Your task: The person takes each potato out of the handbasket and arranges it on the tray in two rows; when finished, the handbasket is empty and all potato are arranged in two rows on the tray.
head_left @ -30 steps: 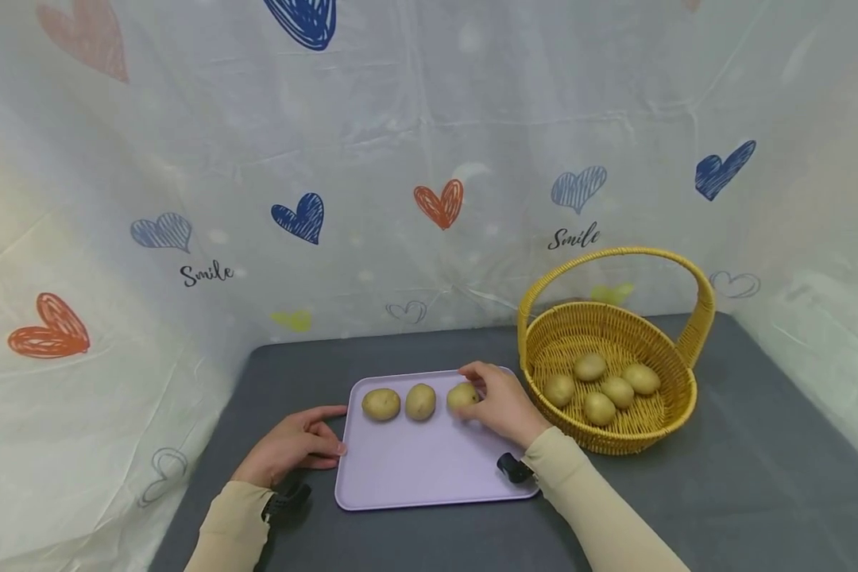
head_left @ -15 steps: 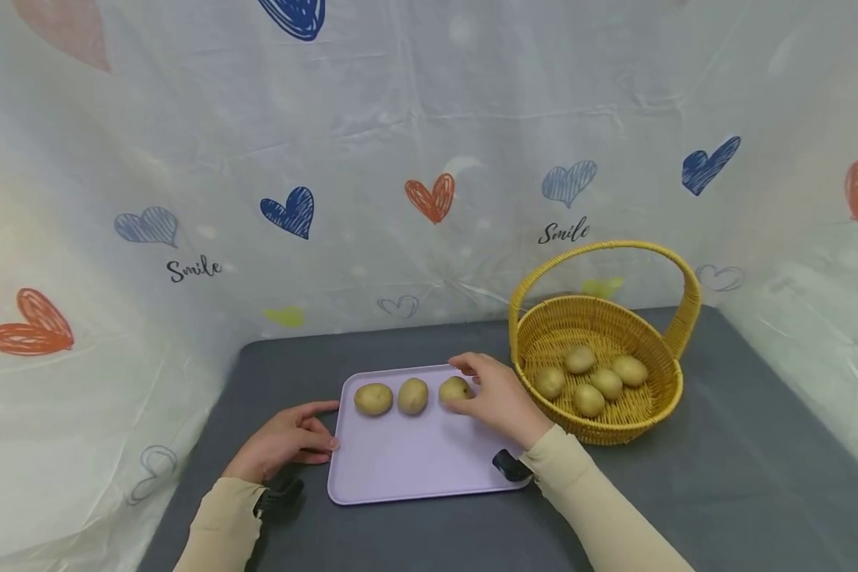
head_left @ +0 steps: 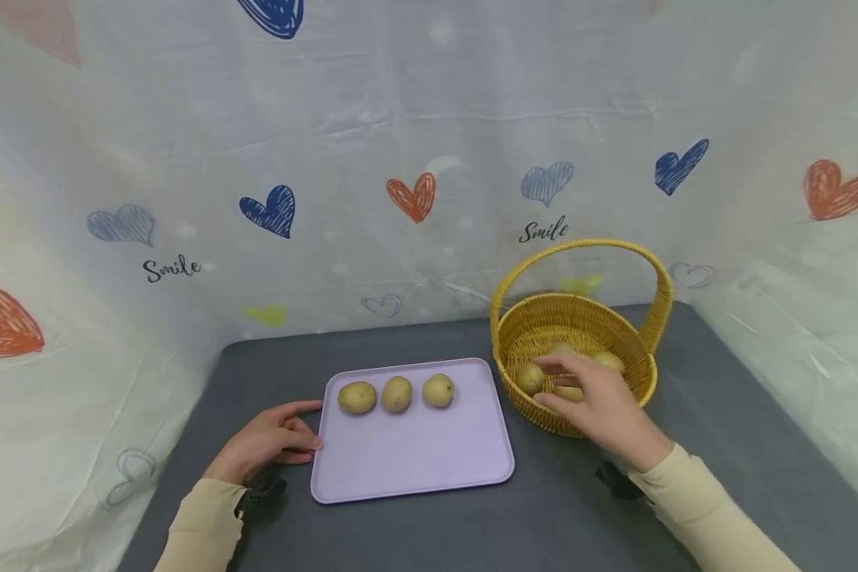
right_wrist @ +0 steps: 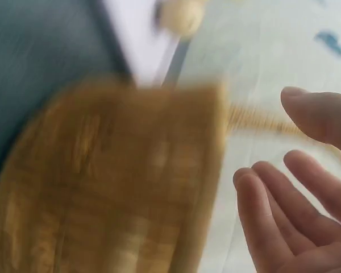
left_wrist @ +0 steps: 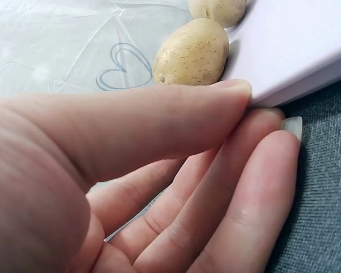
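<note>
On the lilac tray [head_left: 415, 453], several inches of which lie in front, three potatoes form a row: left [head_left: 357, 398], middle [head_left: 396, 394] and right [head_left: 438, 390]. My left hand [head_left: 268, 437] touches the tray's left rim; its thumb tip [left_wrist: 236, 91] meets the edge, other fingers loosely bent beside it. My right hand [head_left: 597, 405] is over the near side of the wicker basket [head_left: 618, 326], thumb and fingers apart, holding nothing. Potatoes in it include one at the left [head_left: 531, 378] and one at the right [head_left: 608, 362]; others are partly hidden by the hand.
A dark grey cloth [head_left: 543, 516] covers the table. The basket's tall arched handle [head_left: 589, 243] rises above its rim. Behind hangs a pale curtain [head_left: 343, 270] printed with hearts. The right wrist view is blurred.
My right hand has let go of the right-hand potato on the tray and moved right to the basket. My left hand stays at the tray rim. The head view has shifted slightly.
</note>
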A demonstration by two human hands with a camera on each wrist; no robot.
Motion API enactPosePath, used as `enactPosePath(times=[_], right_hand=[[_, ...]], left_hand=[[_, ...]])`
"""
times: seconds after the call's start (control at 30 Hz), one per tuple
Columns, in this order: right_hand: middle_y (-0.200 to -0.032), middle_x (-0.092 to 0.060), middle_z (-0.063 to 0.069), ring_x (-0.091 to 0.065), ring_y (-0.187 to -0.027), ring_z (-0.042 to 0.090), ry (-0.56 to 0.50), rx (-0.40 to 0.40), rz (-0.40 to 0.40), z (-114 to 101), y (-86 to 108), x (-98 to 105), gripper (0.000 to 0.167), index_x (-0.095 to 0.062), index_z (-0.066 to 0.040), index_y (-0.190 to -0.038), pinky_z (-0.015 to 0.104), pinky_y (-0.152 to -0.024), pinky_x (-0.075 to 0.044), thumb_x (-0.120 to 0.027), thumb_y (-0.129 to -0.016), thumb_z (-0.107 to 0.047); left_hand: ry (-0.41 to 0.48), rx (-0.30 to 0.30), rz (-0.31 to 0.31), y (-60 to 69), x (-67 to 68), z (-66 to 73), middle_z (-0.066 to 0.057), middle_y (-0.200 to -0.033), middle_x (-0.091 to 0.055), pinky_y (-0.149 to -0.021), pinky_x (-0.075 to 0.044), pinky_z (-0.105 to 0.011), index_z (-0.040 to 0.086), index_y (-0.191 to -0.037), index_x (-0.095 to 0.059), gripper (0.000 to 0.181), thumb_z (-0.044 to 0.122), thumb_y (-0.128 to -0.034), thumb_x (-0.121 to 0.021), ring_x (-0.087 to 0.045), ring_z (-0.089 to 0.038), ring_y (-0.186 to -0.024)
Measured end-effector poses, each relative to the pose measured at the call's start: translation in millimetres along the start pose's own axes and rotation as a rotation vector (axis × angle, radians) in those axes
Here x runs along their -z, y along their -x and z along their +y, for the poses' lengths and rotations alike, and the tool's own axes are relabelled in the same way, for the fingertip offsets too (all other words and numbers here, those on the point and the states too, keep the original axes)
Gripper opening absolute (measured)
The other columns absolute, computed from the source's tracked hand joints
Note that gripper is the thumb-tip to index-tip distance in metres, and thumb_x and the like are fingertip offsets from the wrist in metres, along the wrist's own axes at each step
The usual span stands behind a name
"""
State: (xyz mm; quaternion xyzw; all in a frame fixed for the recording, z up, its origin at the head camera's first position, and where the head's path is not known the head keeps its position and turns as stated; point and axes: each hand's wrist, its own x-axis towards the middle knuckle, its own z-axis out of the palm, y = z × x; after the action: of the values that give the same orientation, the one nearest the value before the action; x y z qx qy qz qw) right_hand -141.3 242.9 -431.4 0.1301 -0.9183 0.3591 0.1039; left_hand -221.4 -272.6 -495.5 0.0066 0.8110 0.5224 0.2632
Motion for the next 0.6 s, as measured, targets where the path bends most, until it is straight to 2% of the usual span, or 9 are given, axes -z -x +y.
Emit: enactPosePath(times=[0.17,0.27,0.4,0.6], right_hand=[[-0.14,-0.071,0.017,-0.074,-0.12,0.041,0.092,-0.066,0.006,43.0,5.7,40.5,0.05,-0.066,-0.009,-0.143,0.056,-0.098,-0.062,-0.084,-0.097,-0.019],[-0.143,-0.069,0.02,-0.072,-0.121,0.043,0.178,-0.099,-0.043,63.5,3.1,55.8,0.057,-0.063,-0.007,-0.147,0.06,-0.097,-0.06,-0.084,-0.096,-0.02],[-0.146,-0.066,0.024,-0.065,-0.128,0.048,0.25,-0.107,-0.123,80.9,-4.2,67.0,0.063,-0.06,-0.002,-0.15,0.064,-0.101,-0.056,-0.084,-0.095,-0.02],[-0.149,-0.063,0.029,-0.06,-0.134,0.052,0.277,-0.099,-0.172,91.2,-13.0,69.6,0.064,-0.057,0.004,-0.15,0.066,-0.107,-0.052,-0.083,-0.094,-0.013]], left_hand=[[0.004,0.009,-0.001,-0.5,0.1,-1.0,-0.011,-0.1,-0.074,-0.083,-0.068,-0.038,0.003,-0.165,-0.039,0.094,0.019,-0.0888,-0.09,-0.077,-0.021,-0.091],[0.014,0.017,-0.006,-1.3,1.3,-3.8,-0.01,-0.1,-0.075,-0.084,-0.068,-0.038,0.003,-0.166,-0.037,0.094,0.019,-0.0895,-0.09,-0.077,-0.021,-0.092],[0.021,0.02,-0.011,-3.1,2.2,-6.9,-0.008,-0.099,-0.077,-0.084,-0.068,-0.038,0.003,-0.167,-0.036,0.095,0.02,-0.0901,-0.089,-0.078,-0.021,-0.093],[0.012,0.015,0.001,-3.7,2.0,-6.1,-0.009,-0.1,-0.076,-0.085,-0.068,-0.039,0.003,-0.166,-0.038,0.096,0.021,-0.0883,-0.091,-0.078,-0.022,-0.094]])
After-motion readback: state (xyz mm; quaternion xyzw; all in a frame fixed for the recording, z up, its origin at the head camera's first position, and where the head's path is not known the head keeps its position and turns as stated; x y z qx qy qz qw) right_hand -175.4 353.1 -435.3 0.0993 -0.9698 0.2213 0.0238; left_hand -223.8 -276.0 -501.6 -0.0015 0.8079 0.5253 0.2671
